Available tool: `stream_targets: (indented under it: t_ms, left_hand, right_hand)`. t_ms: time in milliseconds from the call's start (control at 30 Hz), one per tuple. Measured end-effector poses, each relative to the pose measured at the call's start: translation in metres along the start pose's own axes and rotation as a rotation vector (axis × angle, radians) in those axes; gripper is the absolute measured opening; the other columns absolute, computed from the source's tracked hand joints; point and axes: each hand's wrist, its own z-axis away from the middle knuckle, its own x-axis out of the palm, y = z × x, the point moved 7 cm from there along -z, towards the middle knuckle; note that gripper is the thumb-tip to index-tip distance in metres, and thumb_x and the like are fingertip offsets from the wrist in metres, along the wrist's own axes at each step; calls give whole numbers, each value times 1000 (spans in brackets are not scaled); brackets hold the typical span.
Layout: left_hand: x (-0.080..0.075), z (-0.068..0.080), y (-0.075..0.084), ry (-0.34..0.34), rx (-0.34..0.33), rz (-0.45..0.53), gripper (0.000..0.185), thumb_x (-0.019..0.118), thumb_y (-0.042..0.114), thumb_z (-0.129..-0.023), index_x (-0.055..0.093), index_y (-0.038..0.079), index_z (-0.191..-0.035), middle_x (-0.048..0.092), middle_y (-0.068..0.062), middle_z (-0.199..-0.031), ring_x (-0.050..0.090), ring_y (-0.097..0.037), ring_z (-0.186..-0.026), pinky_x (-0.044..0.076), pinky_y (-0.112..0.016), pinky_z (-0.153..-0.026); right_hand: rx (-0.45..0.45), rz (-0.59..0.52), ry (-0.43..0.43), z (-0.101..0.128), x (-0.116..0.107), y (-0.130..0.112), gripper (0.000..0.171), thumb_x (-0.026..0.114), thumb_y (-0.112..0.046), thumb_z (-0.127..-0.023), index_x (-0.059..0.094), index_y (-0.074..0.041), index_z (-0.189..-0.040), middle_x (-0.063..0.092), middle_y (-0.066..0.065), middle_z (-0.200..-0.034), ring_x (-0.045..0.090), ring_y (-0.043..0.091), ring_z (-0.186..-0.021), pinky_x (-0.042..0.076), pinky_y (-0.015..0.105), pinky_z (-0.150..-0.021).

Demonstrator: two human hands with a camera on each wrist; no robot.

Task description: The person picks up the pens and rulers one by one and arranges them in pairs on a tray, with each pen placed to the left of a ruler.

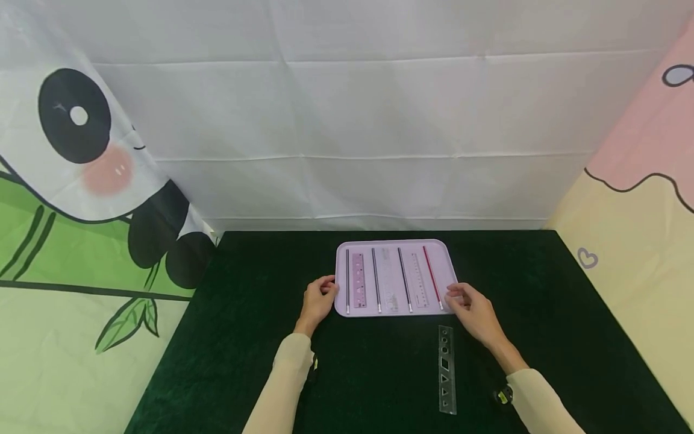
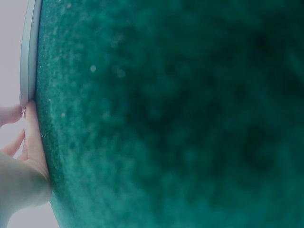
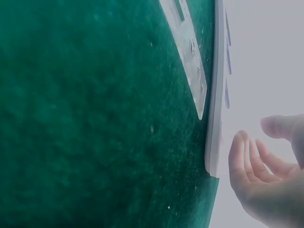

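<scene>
A pale lilac tray point(image 1: 449, 266) lies in the middle of the dark green table point(image 1: 260, 289). On it lie three black pens point(image 1: 376, 278), a red pen point(image 1: 432, 277), a purple ruler point(image 1: 359, 280) and two clear rulers point(image 1: 418, 280), side by side. My left hand point(image 1: 329, 288) pinches the tray's left front rim; in the left wrist view its thumb and a finger point(image 2: 32, 137) meet at the rim point(image 2: 28, 52). By the right front corner my right hand point(image 1: 455, 297) hangs with relaxed fingers point(image 3: 240, 156), a small gap away from the tray edge point(image 3: 216, 95).
A clear stencil ruler point(image 1: 446, 369) lies on the cloth in front of the tray, just left of my right wrist, and also shows in the right wrist view point(image 3: 187, 47). White, panda-print and pink-yellow cloth walls close in the table.
</scene>
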Motion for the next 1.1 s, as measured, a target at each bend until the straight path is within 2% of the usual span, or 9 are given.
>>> stream_targets:
  t_ms: [267, 500, 767, 1100]
  left_hand:
    - [0, 0, 0, -2, -12, -2, 35, 62, 14, -103, 63, 1, -136, 67, -12, -112, 60, -24, -101, 51, -42, -94]
    - [0, 0, -1, -9, -18, -5, 35, 62, 14, -103, 63, 1, -136, 66, -11, -113, 60, -24, -101, 51, -42, -93]
    - [0, 0, -2, -8, -33, -4, 35, 62, 14, -103, 63, 2, -137, 66, -11, -113, 60, -25, -103, 51, -43, -95]
    - [0, 0, 0, 7, -7, -16, 34, 62, 12, -103, 64, 2, -135, 67, -13, -114, 61, -26, -103, 50, -44, -96]
  right_hand:
    - [-10, -1, -34, 15, -1, -7, 29, 64, -14, -103, 61, 0, -128, 68, 15, -118, 68, 27, -102, 52, 20, -83]
    - [2, -5, -61, 29, 0, -10, 31, 64, -17, -103, 60, -1, -129, 67, 13, -118, 67, 23, -101, 53, 23, -83]
    - [52, -17, -83, 43, 2, -10, 31, 65, -13, -102, 60, -1, -130, 66, 14, -119, 67, 21, -99, 54, 25, -81]
    - [153, -50, -123, 59, 7, -3, 35, 65, -14, -101, 58, 0, -132, 67, 16, -121, 69, 22, -97, 57, 27, -78]
